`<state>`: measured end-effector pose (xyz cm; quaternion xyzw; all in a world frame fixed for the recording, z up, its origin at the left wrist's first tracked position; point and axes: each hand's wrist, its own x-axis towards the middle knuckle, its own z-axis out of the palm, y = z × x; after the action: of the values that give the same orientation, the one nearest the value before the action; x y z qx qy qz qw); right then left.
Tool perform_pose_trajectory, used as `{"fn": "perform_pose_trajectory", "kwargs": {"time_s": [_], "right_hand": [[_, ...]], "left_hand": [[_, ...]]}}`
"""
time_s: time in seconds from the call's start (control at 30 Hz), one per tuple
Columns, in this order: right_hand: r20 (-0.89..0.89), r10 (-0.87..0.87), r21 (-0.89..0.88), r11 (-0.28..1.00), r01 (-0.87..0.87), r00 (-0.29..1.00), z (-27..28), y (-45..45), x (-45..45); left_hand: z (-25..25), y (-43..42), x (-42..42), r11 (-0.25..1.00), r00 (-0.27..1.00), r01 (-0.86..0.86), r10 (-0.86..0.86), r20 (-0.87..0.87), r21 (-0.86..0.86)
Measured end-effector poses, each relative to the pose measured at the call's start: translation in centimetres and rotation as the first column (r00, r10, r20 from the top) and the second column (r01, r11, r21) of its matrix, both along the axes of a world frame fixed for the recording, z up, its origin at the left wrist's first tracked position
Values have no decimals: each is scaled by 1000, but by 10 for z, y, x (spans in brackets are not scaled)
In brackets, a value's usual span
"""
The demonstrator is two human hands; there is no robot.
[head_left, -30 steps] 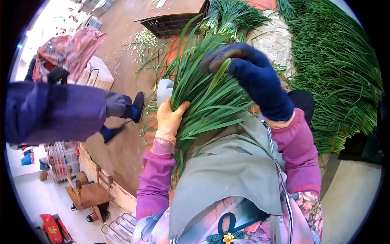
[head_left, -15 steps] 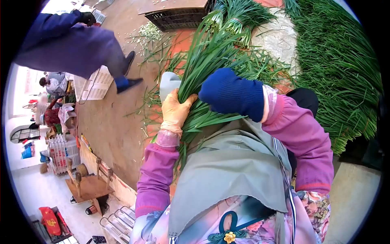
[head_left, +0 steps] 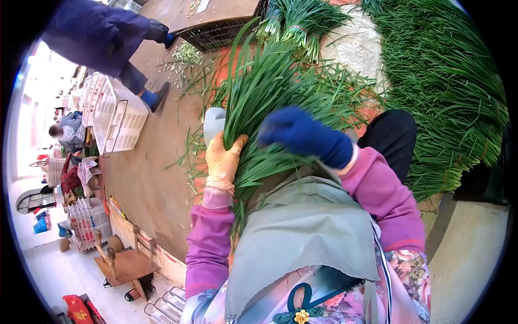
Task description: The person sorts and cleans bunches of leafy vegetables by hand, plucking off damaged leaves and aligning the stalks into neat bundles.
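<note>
Brown floor runs from leaf bunch to white crate; crate contents unreadable. Co-worker stands nearer dark crate than before. Leaf bunch lies before the apron, left hand clasping it, thumb over leaves. Right hand blurred beside it; finger spread, hold: cannot tell.

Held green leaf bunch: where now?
In the head view, the green leaf bunch is near the centre, mostly beyond the grey apron, gripped by the orange-gloved left hand, with the blue-gloved right hand over its right side.
</note>
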<state>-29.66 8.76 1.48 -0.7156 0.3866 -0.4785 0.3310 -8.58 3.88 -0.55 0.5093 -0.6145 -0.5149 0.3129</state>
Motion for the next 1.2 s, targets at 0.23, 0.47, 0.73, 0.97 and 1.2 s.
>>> {"fn": "perform_pose_trajectory", "kwargs": {"time_s": [0.23,0.47,0.73,0.97,1.2], "right_hand": [[-688,-320,-130,937,323,652,14,13,-50],[-542,-432,-547,833,88,721,9,15,27],[-674,-279,-349,936,37,684,-35,46,67],[-529,-460,-568,816,105,713,-41,30,70],[-418,-515,-632,757,167,748,-45,23,79]], "left_hand": [[15,-1,3,986,986,-67,89,-143,151],[15,2,5,987,975,-59,89,-206,147],[10,-1,28,956,946,-273,287,-150,108],[7,-3,29,973,967,-199,215,-138,119],[31,22,13,603,958,287,-191,215,-745]]}}
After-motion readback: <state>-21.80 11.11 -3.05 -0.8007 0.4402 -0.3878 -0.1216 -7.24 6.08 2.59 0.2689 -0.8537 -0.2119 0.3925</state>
